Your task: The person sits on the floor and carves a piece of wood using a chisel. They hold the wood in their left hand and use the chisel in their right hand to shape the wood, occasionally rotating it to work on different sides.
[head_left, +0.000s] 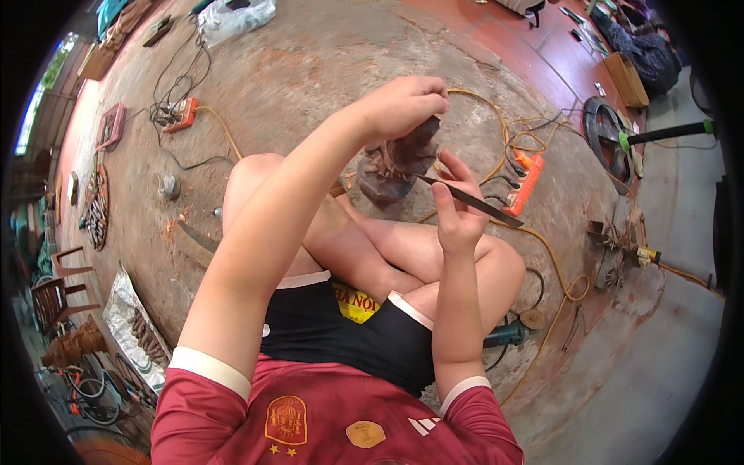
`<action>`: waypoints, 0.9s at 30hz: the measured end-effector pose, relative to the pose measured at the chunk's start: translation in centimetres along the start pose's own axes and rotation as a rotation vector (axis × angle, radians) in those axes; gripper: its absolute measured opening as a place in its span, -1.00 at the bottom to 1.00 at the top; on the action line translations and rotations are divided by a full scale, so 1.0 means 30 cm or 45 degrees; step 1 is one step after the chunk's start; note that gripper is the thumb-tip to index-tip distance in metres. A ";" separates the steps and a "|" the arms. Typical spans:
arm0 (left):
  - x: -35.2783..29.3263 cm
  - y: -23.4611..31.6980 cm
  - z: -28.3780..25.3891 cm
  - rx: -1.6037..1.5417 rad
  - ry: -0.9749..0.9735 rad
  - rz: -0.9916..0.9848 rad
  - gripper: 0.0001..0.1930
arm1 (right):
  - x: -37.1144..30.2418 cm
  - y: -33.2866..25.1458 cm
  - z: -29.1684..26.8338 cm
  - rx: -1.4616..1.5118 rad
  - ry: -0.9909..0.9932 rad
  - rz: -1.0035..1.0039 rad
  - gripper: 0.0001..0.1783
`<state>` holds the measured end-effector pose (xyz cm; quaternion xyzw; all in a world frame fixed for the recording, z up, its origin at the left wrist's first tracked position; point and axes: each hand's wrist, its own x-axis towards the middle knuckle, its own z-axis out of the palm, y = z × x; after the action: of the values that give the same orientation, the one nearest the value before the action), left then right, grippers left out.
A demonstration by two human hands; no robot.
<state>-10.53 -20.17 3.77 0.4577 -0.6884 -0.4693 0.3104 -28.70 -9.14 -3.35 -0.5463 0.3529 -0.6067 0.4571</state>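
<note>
Red shirt point(325, 418) nearest | left hand point(404, 105) clamped on carved wooden piece point(399, 159), hanging under its fingers | right hand point(459, 211) pinches flat file point(470, 200), tip touching piece.

Single head view — looks steeply down, close over lap.
</note>
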 end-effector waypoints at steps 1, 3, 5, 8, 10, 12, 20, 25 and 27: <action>-0.032 -0.001 0.005 -0.021 0.032 0.018 -0.64 | -0.008 0.001 0.010 -0.028 -0.032 0.003 -0.89; -0.091 0.004 0.007 -0.061 0.101 0.062 -0.62 | -0.029 0.007 0.022 -0.042 -0.084 0.007 -0.86; -0.159 -0.019 0.011 -0.108 0.251 0.197 -0.61 | -0.064 0.027 0.021 -0.137 -0.087 0.044 -0.86; -0.260 -0.166 0.002 -0.205 0.492 0.213 -0.57 | -0.096 0.003 0.027 -0.224 -0.062 0.009 -0.87; -0.335 -0.313 0.028 -0.355 0.646 0.170 -0.59 | -0.101 -0.050 0.037 -0.231 -0.060 -0.050 -0.87; -0.369 -0.411 0.085 -0.441 0.483 0.099 -0.37 | -0.108 -0.084 0.039 -0.348 -0.013 -0.162 -0.86; -0.369 -0.340 0.076 -0.052 0.388 0.229 0.13 | -0.113 -0.205 0.098 -0.732 -0.008 -0.258 -0.89; -0.336 -0.370 0.073 -0.100 0.295 0.224 0.14 | -0.071 -0.236 0.127 -0.925 -0.183 -0.383 -0.89; -0.325 -0.391 0.081 -0.191 0.190 0.140 0.14 | -0.043 -0.244 0.149 -0.930 -0.257 -0.388 -0.88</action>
<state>-4.84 -11.96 -8.00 0.4285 -0.6502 -0.4664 0.4195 -25.56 -5.16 3.70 -0.7757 0.4135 -0.4453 0.1702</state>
